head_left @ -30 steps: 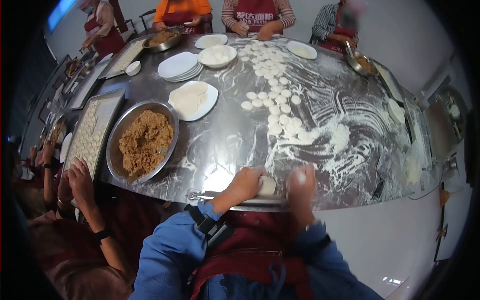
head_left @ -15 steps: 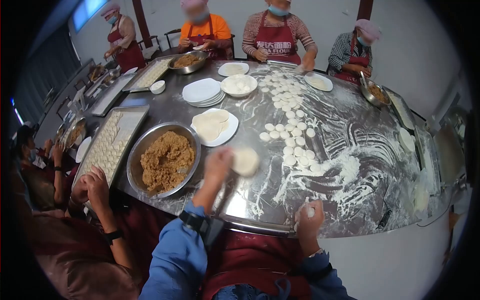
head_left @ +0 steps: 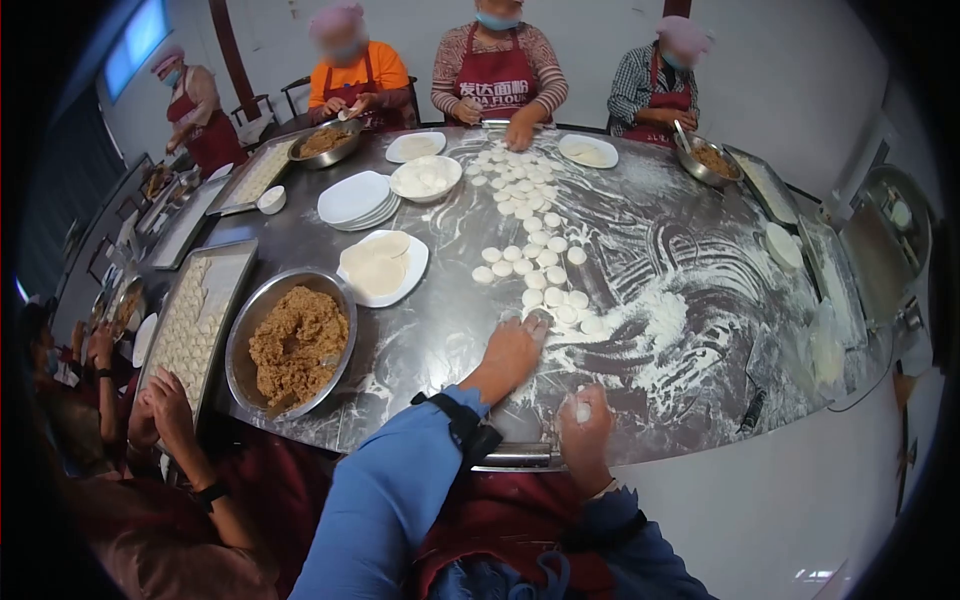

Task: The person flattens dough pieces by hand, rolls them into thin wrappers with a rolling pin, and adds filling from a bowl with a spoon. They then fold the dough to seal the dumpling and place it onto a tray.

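My left hand [head_left: 508,352] reaches over the table with its fingers stretched forward. The fingertips touch the near end of a cluster of small white dough discs [head_left: 545,258]; whether a disc is under them is partly hidden. My right hand [head_left: 586,432] is closed near the table's front edge, round a small white rounded thing [head_left: 583,411] whose kind I cannot make out. To the left, a white plate [head_left: 408,288] bears thin, round dough wrappers [head_left: 373,268]. Beside it stands a steel bowl [head_left: 240,352] of brown filling [head_left: 300,345].
Loose flour [head_left: 665,325] covers much of the table's right side. Stacked plates [head_left: 352,200] and a bowl of white flour [head_left: 425,178] stand farther back. At left, a tray [head_left: 238,262] holds rows of dumplings, near a co-worker's hands [head_left: 168,408]. Other people work across the table.
My left hand has let go of the round dough wrapper and moved right to the discs. The view has turned, shifting the table leftward. My right hand stays closed near the front edge.
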